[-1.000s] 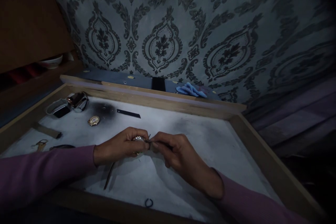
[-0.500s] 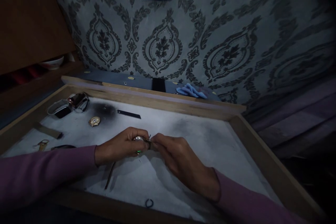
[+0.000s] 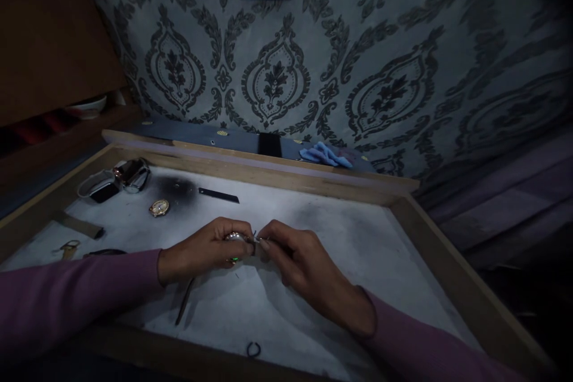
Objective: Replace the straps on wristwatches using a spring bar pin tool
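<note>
Above the white surface of the tray, my left hand [image 3: 208,252] is closed around a round silver watch [image 3: 233,238], its thumb lying across the near side. A thin dark strap [image 3: 184,303] hangs below that hand toward the tray. Right beside the watch's edge, my right hand [image 3: 308,268] is closed in a pinch, thumb against index finger. Its fingertips meet a short dark piece and a thin bluish sliver at the watch's side; what exactly they grip is too small to make out.
A wooden-rimmed tray [image 3: 286,175] holds a gold watch face [image 3: 159,208], a black blade [image 3: 219,195], a smartwatch [image 3: 104,191], another watch [image 3: 134,175], an olive strap [image 3: 78,224] and a black ring-shaped piece [image 3: 253,350]. A blue cloth [image 3: 326,155] lies behind the rim.
My right fingers have shifted and curled more tightly at the watch's edge, and less of the dark strap piece shows between the hands. The left hand keeps its hold.
</note>
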Demonstrator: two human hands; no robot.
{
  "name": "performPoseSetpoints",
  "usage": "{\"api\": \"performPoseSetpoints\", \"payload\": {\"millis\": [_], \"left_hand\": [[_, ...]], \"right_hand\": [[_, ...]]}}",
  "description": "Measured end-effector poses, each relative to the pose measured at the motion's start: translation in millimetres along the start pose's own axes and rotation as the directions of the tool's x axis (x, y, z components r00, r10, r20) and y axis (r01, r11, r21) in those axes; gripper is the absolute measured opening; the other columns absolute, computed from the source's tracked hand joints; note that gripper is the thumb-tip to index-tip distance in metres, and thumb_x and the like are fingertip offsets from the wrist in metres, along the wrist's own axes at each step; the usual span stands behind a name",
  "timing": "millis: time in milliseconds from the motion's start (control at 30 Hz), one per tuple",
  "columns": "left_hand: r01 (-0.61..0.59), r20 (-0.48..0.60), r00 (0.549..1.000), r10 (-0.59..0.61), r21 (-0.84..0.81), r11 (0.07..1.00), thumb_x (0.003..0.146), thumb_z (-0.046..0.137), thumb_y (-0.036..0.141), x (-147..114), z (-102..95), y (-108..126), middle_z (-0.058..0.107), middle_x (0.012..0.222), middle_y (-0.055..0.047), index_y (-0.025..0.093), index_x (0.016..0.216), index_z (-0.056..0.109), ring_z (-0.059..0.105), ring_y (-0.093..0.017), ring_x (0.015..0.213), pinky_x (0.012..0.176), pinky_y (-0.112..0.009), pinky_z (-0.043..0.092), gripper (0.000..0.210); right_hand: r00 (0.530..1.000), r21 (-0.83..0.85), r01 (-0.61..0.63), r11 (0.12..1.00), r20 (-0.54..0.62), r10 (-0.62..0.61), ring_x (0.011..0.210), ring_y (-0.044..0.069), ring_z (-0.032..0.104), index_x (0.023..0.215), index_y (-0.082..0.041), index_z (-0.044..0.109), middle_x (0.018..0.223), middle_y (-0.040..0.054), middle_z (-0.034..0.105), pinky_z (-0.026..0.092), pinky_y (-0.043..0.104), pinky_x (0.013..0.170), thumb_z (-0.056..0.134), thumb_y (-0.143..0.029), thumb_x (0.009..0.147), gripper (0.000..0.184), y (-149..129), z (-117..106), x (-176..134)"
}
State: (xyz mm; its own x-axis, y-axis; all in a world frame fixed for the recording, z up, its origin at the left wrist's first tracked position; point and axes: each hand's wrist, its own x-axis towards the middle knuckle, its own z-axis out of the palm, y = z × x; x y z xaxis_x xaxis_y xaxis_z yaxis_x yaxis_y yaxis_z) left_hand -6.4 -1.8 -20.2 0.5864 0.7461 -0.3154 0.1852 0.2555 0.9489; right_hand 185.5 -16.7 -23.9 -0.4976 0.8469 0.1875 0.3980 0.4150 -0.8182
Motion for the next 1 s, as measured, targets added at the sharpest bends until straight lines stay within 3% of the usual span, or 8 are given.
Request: {"api": "performPoseSetpoints", "payload": {"millis": [800, 1000], "left_hand": [[0.0, 0.021, 1.0, 0.0, -0.03, 1.0, 0.077, 0.059, 0.03, 1.1, -1.7, -0.9, 0.036, 0.057, 0.009, 0.018, 0.072, 0.053, 0.028, -0.007, 0.052, 0.048, -0.02, 0.024, 0.014], [0.007, 0.027, 1.0, -0.006, -0.021, 1.0, 0.079, 0.057, 0.029, 0.6, -2.7, -2.4, 0.036, 0.057, 0.009, 0.018, 0.074, 0.054, 0.026, -0.007, 0.05, 0.048, -0.02, 0.024, 0.012]], "right_hand": [[1.0, 0.052, 0.009, 0.999, -0.023, -0.007, 0.044, 0.007, 0.038, 0.076, -0.017, 0.057, 0.052, -0.006, 0.043, 0.031, 0.019, 0.043, 0.048, -0.018, 0.092, 0.019, -0.1, 3.5, -0.1], [1.0, 0.004, 0.023, 1.0, -0.021, -0.023, 0.048, 0.008, 0.042, 0.074, -0.017, 0.059, 0.057, -0.0041, 0.048, 0.033, 0.02, 0.046, 0.049, -0.019, 0.094, 0.022, 0.5, 3.2, -1.1]]}}
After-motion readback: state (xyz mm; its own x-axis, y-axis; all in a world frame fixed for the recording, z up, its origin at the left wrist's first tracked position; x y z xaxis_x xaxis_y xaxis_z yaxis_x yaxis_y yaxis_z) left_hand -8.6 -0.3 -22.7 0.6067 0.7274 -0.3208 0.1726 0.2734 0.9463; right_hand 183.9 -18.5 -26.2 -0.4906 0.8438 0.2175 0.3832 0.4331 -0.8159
